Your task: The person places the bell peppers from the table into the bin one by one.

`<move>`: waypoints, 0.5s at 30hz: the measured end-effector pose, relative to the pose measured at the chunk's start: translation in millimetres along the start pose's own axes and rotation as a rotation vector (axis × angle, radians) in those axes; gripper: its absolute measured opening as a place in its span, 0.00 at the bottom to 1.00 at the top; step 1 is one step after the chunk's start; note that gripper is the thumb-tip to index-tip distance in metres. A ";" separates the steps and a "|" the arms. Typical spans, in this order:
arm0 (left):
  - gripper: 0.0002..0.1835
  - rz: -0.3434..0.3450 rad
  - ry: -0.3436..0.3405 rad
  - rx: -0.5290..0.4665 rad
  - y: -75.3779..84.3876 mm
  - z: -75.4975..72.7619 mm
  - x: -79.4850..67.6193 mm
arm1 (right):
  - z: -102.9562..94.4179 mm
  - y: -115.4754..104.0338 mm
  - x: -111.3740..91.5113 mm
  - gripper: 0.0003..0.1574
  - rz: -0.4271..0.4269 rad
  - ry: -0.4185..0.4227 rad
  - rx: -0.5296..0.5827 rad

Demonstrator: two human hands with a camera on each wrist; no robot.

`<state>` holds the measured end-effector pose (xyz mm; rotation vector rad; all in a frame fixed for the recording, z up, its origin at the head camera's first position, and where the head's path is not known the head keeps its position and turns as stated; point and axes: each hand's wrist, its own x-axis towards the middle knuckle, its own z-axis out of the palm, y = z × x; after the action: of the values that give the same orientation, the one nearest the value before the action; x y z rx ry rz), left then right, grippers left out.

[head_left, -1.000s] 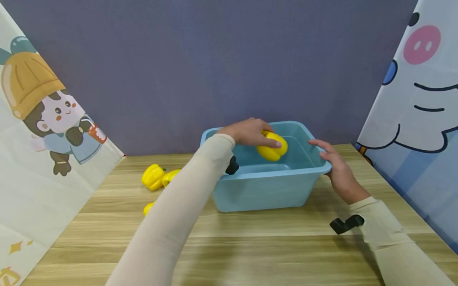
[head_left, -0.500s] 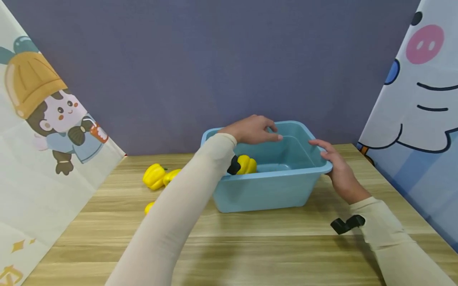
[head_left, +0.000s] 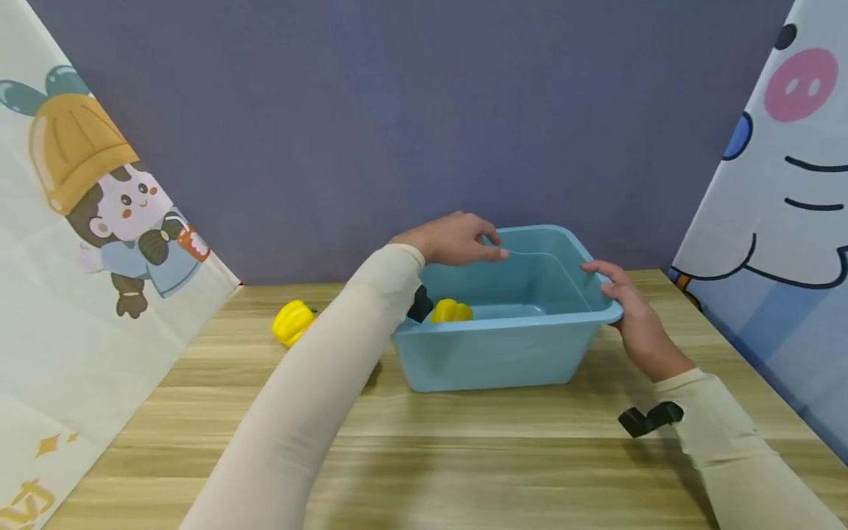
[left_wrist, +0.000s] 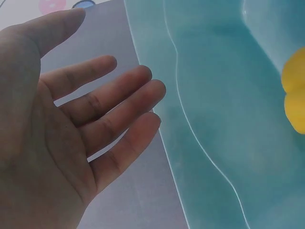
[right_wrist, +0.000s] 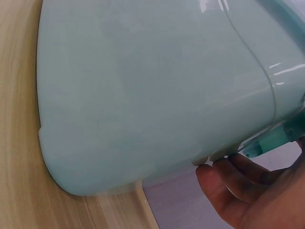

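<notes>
A light blue plastic bin (head_left: 490, 357) stands on the wooden table. Inside it, at the near left, lies a yellow bell pepper (head_left: 452, 311), partly hidden by the front rim; the left wrist view catches the pepper's edge (left_wrist: 295, 90). My left hand (head_left: 457, 239) hovers over the bin's back left part, fingers loosely spread and holding nothing. My right hand (head_left: 632, 309) holds the bin's right rim, with fingertips against the outer wall in the right wrist view. Another yellow bell pepper (head_left: 293, 322) sits on the table left of the bin, beside my left forearm.
My left sleeve (head_left: 298, 412) crosses the table and covers part of it. A dark grey backdrop (head_left: 424, 132) rises behind the bin. Printed cartoon cloths hang at the left (head_left: 99, 206) and right (head_left: 782, 221). The wooden table top (head_left: 503, 456) extends in front.
My left hand has let go of the yellow bell pepper, which now lies in the bin. The other peppers on the left have become hidden behind my forearm. The right hand still holds the rim.
</notes>
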<state>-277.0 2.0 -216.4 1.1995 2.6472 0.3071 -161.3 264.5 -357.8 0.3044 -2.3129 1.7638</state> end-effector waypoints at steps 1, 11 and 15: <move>0.27 -0.006 -0.004 0.002 -1.2 -0.2 -0.2 | -0.6 0.8 0.9 0.28 0.001 -0.001 -0.002; 0.27 -0.042 0.000 -0.008 -11.9 -10.2 -1.3 | -7.6 1.7 10.8 0.27 -0.008 -0.011 -0.045; 0.27 -0.088 0.000 -0.001 -16.7 -17.7 -4.6 | -10.8 0.8 17.4 0.25 -0.018 -0.020 -0.058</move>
<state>-290.9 -14.0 -203.7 1.0781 2.6901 0.2935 -177.7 274.6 -350.6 0.3328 -2.3626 1.6898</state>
